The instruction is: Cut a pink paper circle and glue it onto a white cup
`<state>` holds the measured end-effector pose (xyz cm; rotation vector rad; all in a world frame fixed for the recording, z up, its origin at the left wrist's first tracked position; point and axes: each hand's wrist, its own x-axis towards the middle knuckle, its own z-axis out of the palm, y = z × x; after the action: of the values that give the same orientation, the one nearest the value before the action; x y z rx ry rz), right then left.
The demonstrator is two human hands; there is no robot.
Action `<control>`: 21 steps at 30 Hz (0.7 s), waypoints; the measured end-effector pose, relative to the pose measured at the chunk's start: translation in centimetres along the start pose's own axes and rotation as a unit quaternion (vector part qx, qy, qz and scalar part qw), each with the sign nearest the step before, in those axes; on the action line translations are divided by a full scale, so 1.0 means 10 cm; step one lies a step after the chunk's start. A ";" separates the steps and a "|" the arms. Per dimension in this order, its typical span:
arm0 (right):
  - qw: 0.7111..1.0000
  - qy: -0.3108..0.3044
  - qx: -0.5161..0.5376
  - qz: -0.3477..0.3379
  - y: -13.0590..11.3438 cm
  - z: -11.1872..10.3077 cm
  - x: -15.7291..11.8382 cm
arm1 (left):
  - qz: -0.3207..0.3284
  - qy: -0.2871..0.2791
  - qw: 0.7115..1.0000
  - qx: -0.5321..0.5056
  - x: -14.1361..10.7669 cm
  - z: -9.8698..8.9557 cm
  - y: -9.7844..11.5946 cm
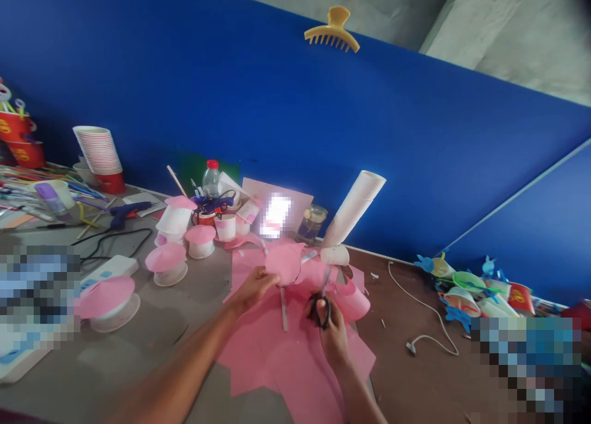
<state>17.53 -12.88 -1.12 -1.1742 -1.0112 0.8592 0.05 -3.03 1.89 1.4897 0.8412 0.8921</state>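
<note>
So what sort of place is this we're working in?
Probably a craft workshop, or at least a craft table: pink paper sheets are spread out, the right hand holds scissors, and a tall stack of white paper cups leans against the blue partition.

My pink paper disc (282,264) and black-handled scissors (328,313) show against pink sheets (281,365). A plain blue partition (258,85) and yellow hair claw (338,25) mark my twelve o'clock; red-lined white cups (98,152) show at ten.
</note>
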 end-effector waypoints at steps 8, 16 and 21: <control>0.974 0.048 0.216 0.044 -0.08 -0.05 0.10 | -0.020 -0.115 0.992 -0.042 0.01 -0.03 -0.02; 0.972 0.140 0.180 0.056 -0.04 -0.07 0.13 | -0.073 -0.339 0.935 -0.077 -0.03 0.01 -0.01; 0.983 0.152 0.102 0.032 -0.02 -0.09 0.14 | -0.100 -0.344 0.933 -0.042 -0.02 0.01 -0.03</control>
<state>18.85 -11.93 -0.81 -1.1263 -0.6234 0.7848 0.09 -3.20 1.56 1.4647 0.4104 0.2078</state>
